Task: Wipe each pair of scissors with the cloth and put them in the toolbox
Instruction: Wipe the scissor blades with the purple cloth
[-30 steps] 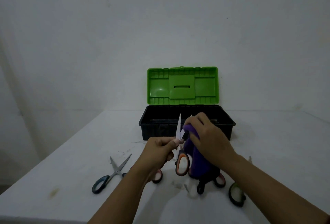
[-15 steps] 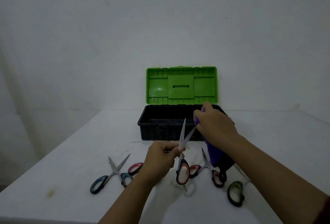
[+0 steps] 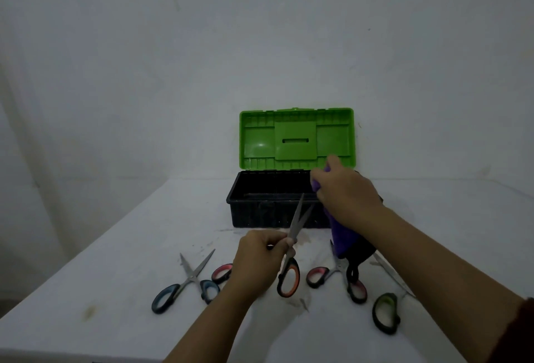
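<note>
My left hand (image 3: 261,260) grips orange-handled scissors (image 3: 289,274) near the pivot, blades slightly apart and pointing up toward the toolbox. My right hand (image 3: 348,193) holds a purple cloth (image 3: 342,235) that hangs down, raised past the blade tips over the right end of the black toolbox (image 3: 248,212), whose green lid (image 3: 296,138) stands open. On the table lie blue-handled scissors (image 3: 185,283), red-handled scissors (image 3: 335,274) partly behind the cloth, green-handled scissors (image 3: 385,307), and a red handle (image 3: 222,272) peeking out behind my left wrist.
The white table (image 3: 121,261) meets a plain wall just behind the toolbox. Its left edge runs diagonally toward me, and its near edge sits low in the view. Faint stains mark the surface by the toolbox front.
My right hand slid the cloth up and off the blade tips, rising toward the toolbox. My left hand lowered the orange-handled scissors a little, uncovering scissors lying on the table.
</note>
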